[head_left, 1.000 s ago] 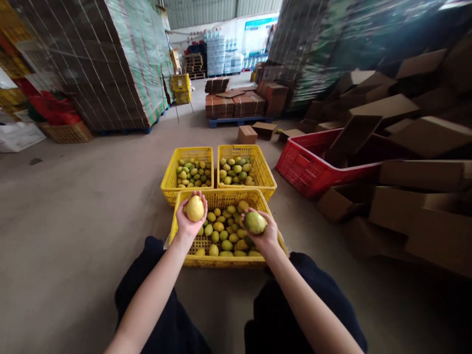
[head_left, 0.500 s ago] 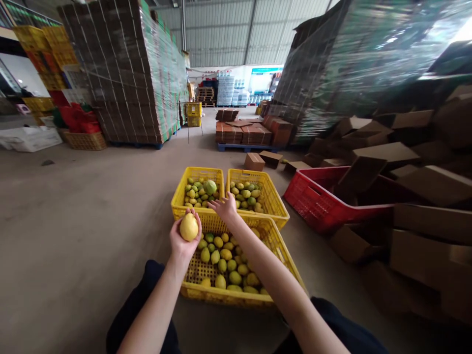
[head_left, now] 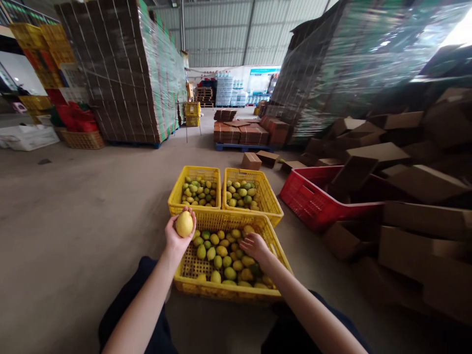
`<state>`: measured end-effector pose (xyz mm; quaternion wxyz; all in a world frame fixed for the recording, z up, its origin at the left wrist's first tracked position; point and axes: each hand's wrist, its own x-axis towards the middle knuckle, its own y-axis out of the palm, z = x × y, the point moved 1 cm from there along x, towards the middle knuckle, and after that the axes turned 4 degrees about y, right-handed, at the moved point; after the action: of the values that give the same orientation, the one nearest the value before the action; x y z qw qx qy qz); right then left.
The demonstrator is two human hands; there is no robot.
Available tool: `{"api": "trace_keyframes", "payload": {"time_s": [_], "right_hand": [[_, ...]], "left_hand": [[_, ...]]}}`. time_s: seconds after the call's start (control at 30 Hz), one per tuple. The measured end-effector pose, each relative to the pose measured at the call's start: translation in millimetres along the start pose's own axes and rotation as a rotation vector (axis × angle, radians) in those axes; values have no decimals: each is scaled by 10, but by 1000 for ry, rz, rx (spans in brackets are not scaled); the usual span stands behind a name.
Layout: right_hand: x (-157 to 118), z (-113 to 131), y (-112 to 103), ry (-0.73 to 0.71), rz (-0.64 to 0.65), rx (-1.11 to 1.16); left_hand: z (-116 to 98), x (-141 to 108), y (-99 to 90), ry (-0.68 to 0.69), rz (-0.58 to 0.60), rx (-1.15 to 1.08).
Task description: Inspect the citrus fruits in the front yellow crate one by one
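Observation:
My left hand is wrapped round a large yellow lemon, held above the left rim of the near yellow crate. In that crate lie many yellow and green lemons, with bare slotted floor showing at its left. Over the right part of the same crate, my right hand is open, fingers slightly bent and close to the fruit; whether it touches any is unclear. Behind stand two smaller yellow crates, the left one and the right one, both holding green and yellow lemons.
A red crate with cardboard in it stands at the right, beside a heap of open cartons. Farther back, flattened cardboard bundles sit on a blue pallet. Tall wrapped stacks rise on both sides.
My right hand has drawn back from the far crates to the near one. A green fruit that hung above the far left crate has dropped among the others. My left hand still holds its lemon.

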<state>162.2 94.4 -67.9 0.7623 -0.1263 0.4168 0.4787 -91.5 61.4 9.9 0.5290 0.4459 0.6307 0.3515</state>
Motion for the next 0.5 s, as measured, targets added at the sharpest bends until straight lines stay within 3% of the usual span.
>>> {"api": "trace_keyframes", "payload": {"time_s": [0.17, 0.3, 0.4, 0.5], "right_hand": [[-220, 68, -174, 34, 102, 94], [-418, 53, -182, 58, 266, 149], [-527, 148, -201, 26, 366, 252], [-589, 268, -272, 46, 382, 321]], "left_hand": [[366, 86, -322, -105, -17, 251], [800, 86, -865, -352, -159, 644], [1069, 27, -1225, -505, -229, 783], [1257, 59, -1289, -560, -210, 799]]}}
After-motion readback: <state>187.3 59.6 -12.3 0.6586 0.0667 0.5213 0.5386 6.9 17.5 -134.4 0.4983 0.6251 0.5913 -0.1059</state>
